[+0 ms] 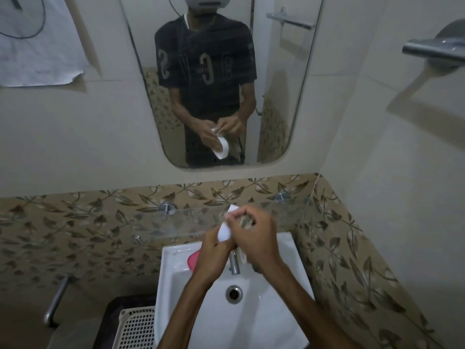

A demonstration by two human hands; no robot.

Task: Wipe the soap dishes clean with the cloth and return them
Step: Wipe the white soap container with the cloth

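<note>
Both forearms extended, left hand (214, 245) gripping, right hand (254, 235) curled closed

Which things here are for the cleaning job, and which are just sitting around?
For the job:
white soap dish, held by the left hand
cloth, bunched in the right hand
pink soap dish on the sink rim

Just there:
tap
glass shelf
mirror
white basket

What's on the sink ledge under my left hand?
A pink soap dish sits on the sink ledge, left of the tap. The left hand covers its right part.
</note>
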